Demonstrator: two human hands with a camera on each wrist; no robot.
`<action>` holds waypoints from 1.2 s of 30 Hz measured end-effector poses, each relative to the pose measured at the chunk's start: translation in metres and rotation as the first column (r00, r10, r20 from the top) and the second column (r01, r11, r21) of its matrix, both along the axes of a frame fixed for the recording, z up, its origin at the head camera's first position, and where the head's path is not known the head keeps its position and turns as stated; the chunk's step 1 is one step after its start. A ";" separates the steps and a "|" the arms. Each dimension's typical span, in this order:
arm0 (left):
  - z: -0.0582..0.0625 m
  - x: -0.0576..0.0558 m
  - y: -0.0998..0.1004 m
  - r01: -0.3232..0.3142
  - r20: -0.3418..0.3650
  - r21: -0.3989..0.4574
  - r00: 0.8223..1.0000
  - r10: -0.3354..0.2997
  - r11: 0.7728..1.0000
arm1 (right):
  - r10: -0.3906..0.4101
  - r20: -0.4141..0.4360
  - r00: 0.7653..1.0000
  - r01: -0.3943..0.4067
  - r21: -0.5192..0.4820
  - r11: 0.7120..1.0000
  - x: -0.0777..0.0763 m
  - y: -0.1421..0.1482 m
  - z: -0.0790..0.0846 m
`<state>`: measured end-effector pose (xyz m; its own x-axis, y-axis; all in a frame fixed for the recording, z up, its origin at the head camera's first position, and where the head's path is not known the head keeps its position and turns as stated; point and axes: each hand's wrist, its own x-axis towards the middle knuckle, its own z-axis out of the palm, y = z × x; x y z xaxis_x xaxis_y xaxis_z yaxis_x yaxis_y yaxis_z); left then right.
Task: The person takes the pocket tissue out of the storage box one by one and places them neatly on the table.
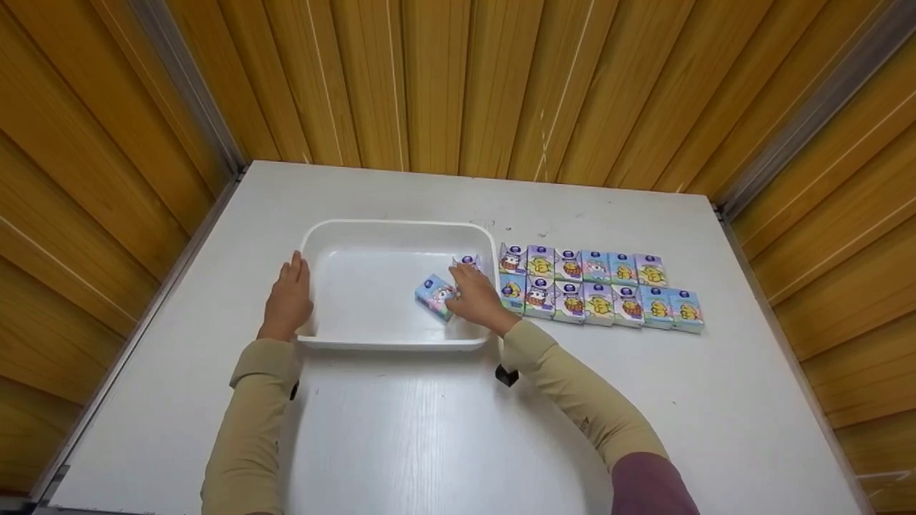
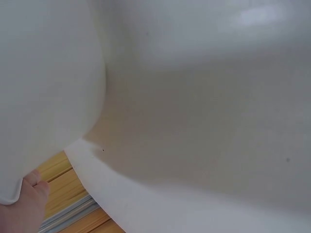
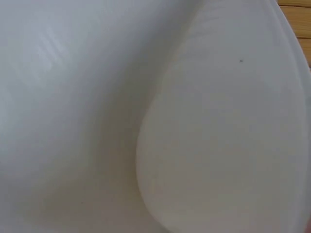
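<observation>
A white tray (image 1: 372, 345) lies on the table. My left hand (image 1: 288, 299) rests along its left side, fingers extended forward against the rim. In the left wrist view part of that hand (image 2: 26, 208) shows beside the tray's pale wall (image 2: 48, 87). Over the tray's right end, my right hand (image 1: 476, 297) pinches the edge of a small blue cartoon-printed pack (image 1: 432, 294), which lies tilted between thumb and fingers. A purple-and-white pack (image 1: 467, 260) shows just beyond the fingers, partly hidden by them. The right wrist view holds mostly white tray surface (image 3: 218, 136).
Right of the tray, several similar cartoon packs stand in two rows, a back row (image 1: 582, 266) and a longer front row (image 1: 600, 302). The white table (image 1: 444, 429) is bordered by wood-patterned walls (image 1: 436, 86) at the back and both sides.
</observation>
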<state>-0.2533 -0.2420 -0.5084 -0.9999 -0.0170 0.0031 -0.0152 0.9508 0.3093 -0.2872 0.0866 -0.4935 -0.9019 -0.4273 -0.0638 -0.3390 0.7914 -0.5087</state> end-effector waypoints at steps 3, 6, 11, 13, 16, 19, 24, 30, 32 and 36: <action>0.000 0.000 0.000 -0.007 -0.004 0.015 1.000 0.007 1.000 | 0.031 0.042 0.999 -0.032 0.029 0.999 0.000 -0.007 -0.003; 0.001 0.000 0.001 -0.010 -0.011 0.020 1.000 0.010 1.000 | 0.045 0.067 0.997 -0.049 0.059 0.997 0.000 -0.012 -0.009; 0.000 0.001 0.000 -0.007 0.001 0.018 1.000 0.007 1.000 | 0.035 0.090 0.995 -0.046 0.127 0.991 -0.001 -0.017 -0.019; 0.000 0.001 0.000 -0.007 0.011 0.014 1.000 0.007 1.000 | 0.028 0.083 0.996 -0.040 0.154 0.987 -0.002 -0.019 -0.022; -0.001 0.000 0.000 -0.020 0.018 0.014 1.000 0.020 1.000 | 0.020 0.053 0.998 -0.029 0.181 0.983 -0.001 -0.022 -0.024; -0.002 -0.001 0.000 -0.033 0.024 0.015 0.999 0.032 0.999 | 0.006 0.019 1.000 -0.010 0.195 0.981 -0.001 -0.024 -0.024; -0.003 -0.002 0.001 -0.048 0.035 0.014 0.998 0.047 0.999 | -0.018 -0.002 1.000 0.018 0.190 0.982 0.001 -0.024 -0.024; -0.004 -0.003 0.001 -0.053 0.027 0.029 0.998 0.053 0.998 | -0.032 -0.016 0.999 0.034 0.159 0.987 0.002 -0.024 -0.023; -0.004 -0.003 0.000 -0.050 0.022 0.035 0.999 0.049 0.998 | -0.044 -0.012 0.999 0.045 0.131 0.990 0.002 -0.024 -0.023; -0.004 -0.002 -0.001 -0.035 0.003 0.029 0.999 0.035 0.999 | -0.060 -0.009 0.998 0.060 0.030 0.998 0.003 -0.024 -0.021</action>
